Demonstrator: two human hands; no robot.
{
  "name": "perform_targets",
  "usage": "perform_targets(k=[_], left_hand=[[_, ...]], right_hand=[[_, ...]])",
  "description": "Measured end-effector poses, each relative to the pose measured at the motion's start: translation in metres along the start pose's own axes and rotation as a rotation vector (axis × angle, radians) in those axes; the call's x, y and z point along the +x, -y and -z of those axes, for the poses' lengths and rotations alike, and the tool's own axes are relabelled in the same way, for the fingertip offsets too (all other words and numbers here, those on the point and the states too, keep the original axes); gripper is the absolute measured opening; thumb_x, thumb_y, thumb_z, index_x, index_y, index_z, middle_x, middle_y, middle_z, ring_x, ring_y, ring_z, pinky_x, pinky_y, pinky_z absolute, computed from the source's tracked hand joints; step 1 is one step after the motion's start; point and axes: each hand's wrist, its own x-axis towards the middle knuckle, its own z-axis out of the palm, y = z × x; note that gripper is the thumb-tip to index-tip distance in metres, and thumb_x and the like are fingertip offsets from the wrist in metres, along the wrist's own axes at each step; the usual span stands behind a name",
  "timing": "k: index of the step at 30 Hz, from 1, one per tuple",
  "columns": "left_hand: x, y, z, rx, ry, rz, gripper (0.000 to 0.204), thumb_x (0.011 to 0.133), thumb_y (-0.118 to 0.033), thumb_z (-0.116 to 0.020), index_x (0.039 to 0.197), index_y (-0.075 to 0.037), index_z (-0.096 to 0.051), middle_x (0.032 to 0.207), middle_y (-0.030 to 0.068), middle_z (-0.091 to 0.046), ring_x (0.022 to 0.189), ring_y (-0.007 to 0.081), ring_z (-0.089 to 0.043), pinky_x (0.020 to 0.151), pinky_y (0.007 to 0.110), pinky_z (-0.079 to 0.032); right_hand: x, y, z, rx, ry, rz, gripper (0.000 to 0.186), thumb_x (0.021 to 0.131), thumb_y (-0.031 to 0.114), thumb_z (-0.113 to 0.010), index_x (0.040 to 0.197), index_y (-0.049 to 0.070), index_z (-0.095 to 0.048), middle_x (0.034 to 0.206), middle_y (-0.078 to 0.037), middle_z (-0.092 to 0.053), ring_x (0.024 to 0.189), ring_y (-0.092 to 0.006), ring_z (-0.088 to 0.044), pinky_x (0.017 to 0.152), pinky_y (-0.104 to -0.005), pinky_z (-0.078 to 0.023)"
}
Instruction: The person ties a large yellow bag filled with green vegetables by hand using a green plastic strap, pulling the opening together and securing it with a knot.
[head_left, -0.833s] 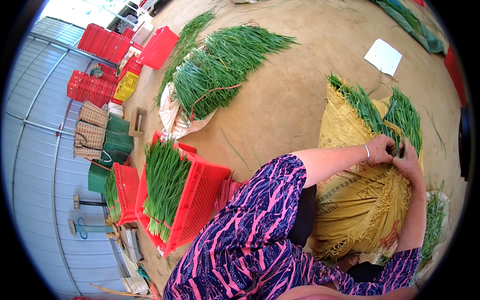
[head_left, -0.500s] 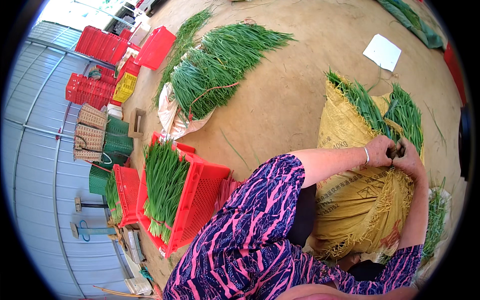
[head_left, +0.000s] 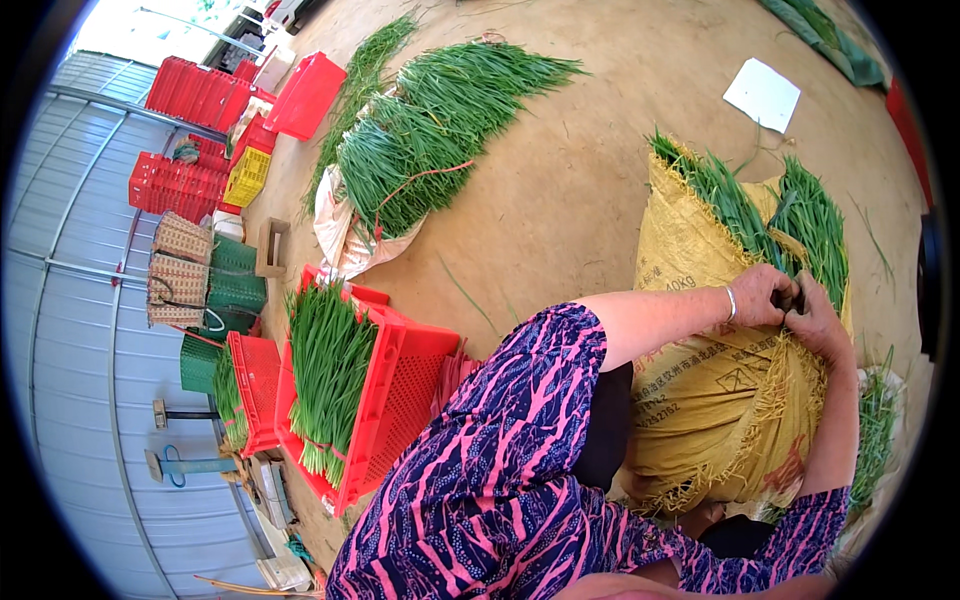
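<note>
Tan floor [head_left: 560, 190] here, pale blue metal wall [head_left: 75, 350] off to the left, stacked red crates [head_left: 180, 182] along it. The yellow woven sack [head_left: 690, 445] sits at the right, right in front of the person, with 2 clumps of long green leaves [head_left: 822, 215] poking out the top. Left hand [head_left: 760, 296] and right hand [head_left: 820, 322] are nearly meeting at the sack's upper part, fingers curled in tight. Can't tell what's actually pinched, fingertips are too bunched up. Red basket [head_left: 405, 390] of bundled greens [head_left: 328, 375] is well apart, to the left.
</note>
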Motion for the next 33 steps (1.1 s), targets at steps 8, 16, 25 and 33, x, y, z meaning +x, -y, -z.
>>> perform_targets(k=[8,16,25,33], left_hand=[[0.004,0.002,-0.002,0.081,0.0,0.03,0.018,0.069,-0.014,-0.069,0.083,-0.003,-0.068,0.076,0.012,-0.068,0.07,0.0248,-0.065,0.066,0.034,-0.052],[0.013,-0.001,-0.005,0.252,0.081,0.097,0.021,0.073,-0.016,-0.067,0.089,-0.005,-0.069,0.09,0.0167,-0.069,0.089,0.0332,-0.065,0.078,0.039,-0.051],[0.007,-0.004,-0.01,0.274,-0.006,0.125,0.017,0.074,-0.016,-0.067,0.087,-0.004,-0.068,0.087,0.0163,-0.068,0.087,0.0338,-0.065,0.078,0.041,-0.051],[0.001,-0.013,-0.003,0.218,0.009,0.142,0.017,0.072,-0.014,-0.068,0.086,-0.004,-0.067,0.084,0.0148,-0.068,0.084,0.032,-0.066,0.075,0.039,-0.052]], right_hand=[[-0.011,0.009,-0.013,-0.185,-0.131,0.09,0.025,0.072,-0.003,-0.049,0.092,0.002,-0.036,0.075,-0.022,-0.047,0.069,-0.0424,-0.045,0.062,-0.0468,-0.039],[-0.014,0.014,-0.02,-0.209,-0.224,0.07,0.026,0.072,-0.006,-0.049,0.093,0.0,-0.036,0.075,-0.022,-0.049,0.07,-0.0428,-0.048,0.064,-0.0464,-0.042],[-0.008,0.019,0.002,-0.045,-0.121,-0.08,0.026,0.069,-0.006,-0.061,0.083,0.001,-0.04,0.068,-0.009,-0.047,0.061,-0.0172,-0.041,0.056,-0.0307,-0.041],[-0.001,0.018,0.007,-0.038,0.003,-0.069,0.024,0.067,-0.004,-0.062,0.08,0.001,-0.043,0.068,-0.006,-0.05,0.061,-0.0146,-0.045,0.056,-0.0303,-0.042]])
